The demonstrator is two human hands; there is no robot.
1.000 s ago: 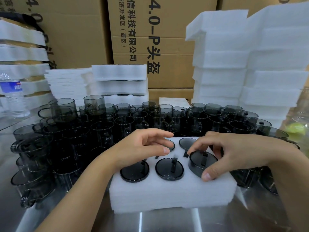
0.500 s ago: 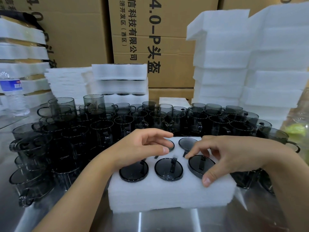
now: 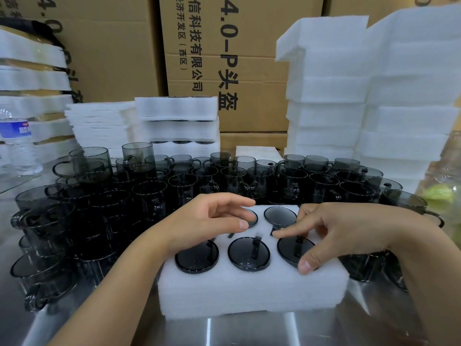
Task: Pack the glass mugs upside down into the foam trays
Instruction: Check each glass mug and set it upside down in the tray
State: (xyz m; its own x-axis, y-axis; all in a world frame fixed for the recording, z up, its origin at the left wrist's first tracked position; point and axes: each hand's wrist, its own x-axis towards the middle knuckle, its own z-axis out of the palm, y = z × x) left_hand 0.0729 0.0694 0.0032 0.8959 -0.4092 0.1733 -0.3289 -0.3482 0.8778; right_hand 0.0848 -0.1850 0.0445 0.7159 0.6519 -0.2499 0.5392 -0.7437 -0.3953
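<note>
Right hand – pinching mug in tray

**Background of the packing station.** The reference is a large brown cardboard carton at centre rear, printed with black characters and "4.0-P". A second brown carton stands to its left, and part of a third shows to its right at the top edge. A flatter carton lies beneath it. A reflective steel tabletop extends in front of it. Far left stands a clear water bottle with a blue label, and far right is a blurred green object. Lighting is even and diffuse.
</note>
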